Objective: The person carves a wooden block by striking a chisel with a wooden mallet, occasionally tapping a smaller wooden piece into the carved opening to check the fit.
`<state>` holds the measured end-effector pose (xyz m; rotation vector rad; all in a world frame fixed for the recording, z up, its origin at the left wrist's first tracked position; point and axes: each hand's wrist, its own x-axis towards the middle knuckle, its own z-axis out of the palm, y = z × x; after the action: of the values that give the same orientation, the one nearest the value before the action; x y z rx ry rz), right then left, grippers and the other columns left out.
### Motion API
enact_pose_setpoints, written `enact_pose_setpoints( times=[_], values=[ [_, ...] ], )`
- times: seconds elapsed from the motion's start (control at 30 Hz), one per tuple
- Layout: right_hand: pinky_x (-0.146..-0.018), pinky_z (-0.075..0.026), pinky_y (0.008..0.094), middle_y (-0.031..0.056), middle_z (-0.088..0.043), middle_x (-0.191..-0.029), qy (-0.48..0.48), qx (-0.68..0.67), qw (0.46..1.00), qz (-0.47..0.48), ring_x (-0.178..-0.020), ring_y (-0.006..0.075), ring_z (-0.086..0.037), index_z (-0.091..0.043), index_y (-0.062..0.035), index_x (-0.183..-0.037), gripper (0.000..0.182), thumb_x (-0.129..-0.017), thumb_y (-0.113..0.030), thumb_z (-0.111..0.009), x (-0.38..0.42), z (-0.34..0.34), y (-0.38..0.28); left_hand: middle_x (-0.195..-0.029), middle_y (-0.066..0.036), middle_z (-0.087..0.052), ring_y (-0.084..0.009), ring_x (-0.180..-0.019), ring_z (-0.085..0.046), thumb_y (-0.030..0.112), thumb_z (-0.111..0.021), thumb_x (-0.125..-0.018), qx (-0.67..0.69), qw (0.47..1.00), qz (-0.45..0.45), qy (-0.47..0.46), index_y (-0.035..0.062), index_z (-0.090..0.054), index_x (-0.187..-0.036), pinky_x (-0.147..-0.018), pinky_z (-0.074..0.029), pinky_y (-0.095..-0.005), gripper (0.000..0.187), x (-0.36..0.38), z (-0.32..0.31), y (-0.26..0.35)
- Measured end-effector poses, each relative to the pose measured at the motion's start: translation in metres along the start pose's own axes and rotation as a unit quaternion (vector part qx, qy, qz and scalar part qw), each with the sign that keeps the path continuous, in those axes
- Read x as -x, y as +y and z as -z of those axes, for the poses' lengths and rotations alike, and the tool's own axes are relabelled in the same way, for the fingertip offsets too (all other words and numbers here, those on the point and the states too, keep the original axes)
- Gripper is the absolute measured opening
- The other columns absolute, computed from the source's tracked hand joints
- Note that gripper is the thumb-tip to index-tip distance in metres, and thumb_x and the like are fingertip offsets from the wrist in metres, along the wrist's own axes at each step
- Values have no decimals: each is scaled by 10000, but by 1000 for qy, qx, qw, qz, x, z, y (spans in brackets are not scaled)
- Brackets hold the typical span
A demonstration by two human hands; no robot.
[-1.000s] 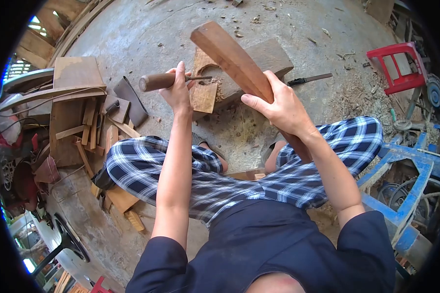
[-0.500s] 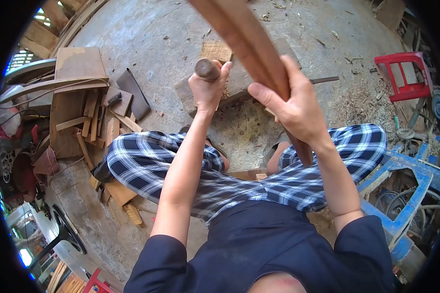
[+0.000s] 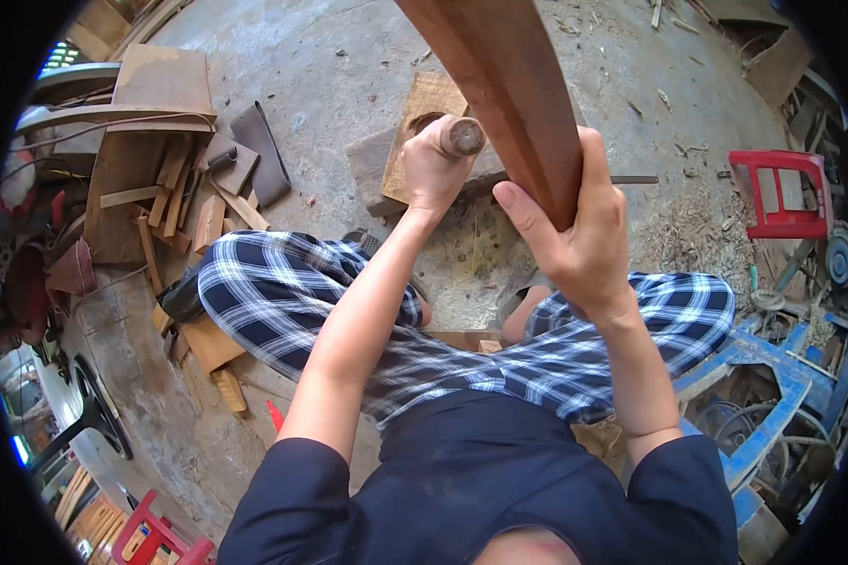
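Over concrete floor (image 3: pixel 325 118), a handle (image 3: pixel 463 137) is being gripped at the board (image 3: pixel 433 94), seemingly for steadiness, by closed left hand (image 3: pixel 431 168); a club (image 3: pixel 513 85), by curled right hand (image 3: pixel 582 250).

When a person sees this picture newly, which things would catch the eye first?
Probably the large wooden piece in the right hand, at upper centre. Just left of it, the left hand grips a round wooden handle. The bright red stool near the right edge may come next.

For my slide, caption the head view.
Left hand grips round brown wooden handle; right hand holds long reddish-brown wooden bar.
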<state>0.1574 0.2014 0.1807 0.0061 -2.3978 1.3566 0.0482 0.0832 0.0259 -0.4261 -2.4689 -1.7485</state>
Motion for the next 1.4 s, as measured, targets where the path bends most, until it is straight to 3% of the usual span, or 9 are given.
enact_pose_setpoints(
  times=[0.13, 0.2, 0.33, 0.47, 0.73, 0.97, 1.03, 1.13, 1.4],
  values=[
    [-633, -579, 427, 217, -707, -798, -146, 207, 964, -75, -739, 382, -729, -488, -42, -1211, 508, -883, -342, -734, 4, -8, 27, -764, -158, -683, -329, -704, -697, 171, -786, -781, -24, 999, 20, -23, 56, -698, -817, -654, -535, -386, 149, -1, -3, -12],
    [-672, -575, 447, 237, -708, -820, -135, 196, 969, -60, -771, 412, -721, -497, -27, -1204, 527, -882, -375, -727, 3, -6, 33, -734, -161, -685, -290, -685, -719, 198, -793, -794, -45, 996, -72, 23, 47, -702, -785, -646, -542, -355, 176, -4, -6, -19],
    [-762, -563, 438, 275, -709, -906, -93, 14, 982, -164, -877, 407, -723, -523, 14, -1197, 560, -876, -390, -741, 9, -2, 27, -775, -56, -739, -140, -682, -702, 266, -825, -829, 91, 989, 106, 58, 69, -721, -854, -649, -549, -293, 224, -8, 5, -26],
    [-788, -563, 422, 266, -714, -955, -77, 1, 973, -219, -902, 371, -731, -526, 30, -1219, 607, -875, -421, -743, 16, 5, 36, -864, -99, -681, -151, -768, -704, 205, -775, -892, 223, 944, 220, 103, -24, -639, -1038, -596, -605, -264, 304, -21, 25, -31],
    [-781, -571, 421, 262, -716, -974, -99, -1, 962, -255, -895, 359, -734, -537, 28, -1225, 630, -867, -446, -747, 28, 3, 41, -807, -63, -678, -118, -689, -677, 201, -797, -877, 253, 948, 165, 104, -2, -652, -960, -564, -553, -225, 263, -26, 24, -14],
    [-785, -573, 418, 261, -717, -970, -84, 3, 970, -229, -895, 354, -736, -539, 23, -1236, 647, -867, -470, -739, 30, 3, 42, -790, -73, -694, -124, -682, -689, 176, -810, -862, 53, 993, 101, 35, -18, -679, -938, -576, -572, -243, 247, -23, 23, -37],
    [-788, -573, 418, 262, -717, -968, -84, 2, 971, -224, -896, 354, -736, -539, 22, -1237, 650, -866, -473, -739, 29, 3, 43, -671, -10, -692, -95, -618, -651, 280, -853, -794, 78, 989, 99, 73, 30, -732, -792, -638, -520, -268, 277, -21, 20, -38],
    [-793, -572, 418, 258, -719, -966, -86, -1, 974, -211, -902, 353, -736, -541, 20, -1237, 636, -871, -461, -738, 21, 5, 37, -764, -34, -697, -108, -672, -687, 154, -809, -849, 47, 994, 92, 40, 6, -694, -914, -582, -551, -252, 199, -19, 20, -34],
    [-651, -590, 385, 222, -723, -875, 21, -59, 997, 46, -750, 318, -749, -526, -20, -1122, 450, -866, -305, -763, -23, 9, -8, -717, -133, -727, -216, -682, -739, 280, -829, -782, -23, 998, 4, 57, 57, -759, -808, -678, -562, -337, 236, -6, 11, -20]
  ],
)
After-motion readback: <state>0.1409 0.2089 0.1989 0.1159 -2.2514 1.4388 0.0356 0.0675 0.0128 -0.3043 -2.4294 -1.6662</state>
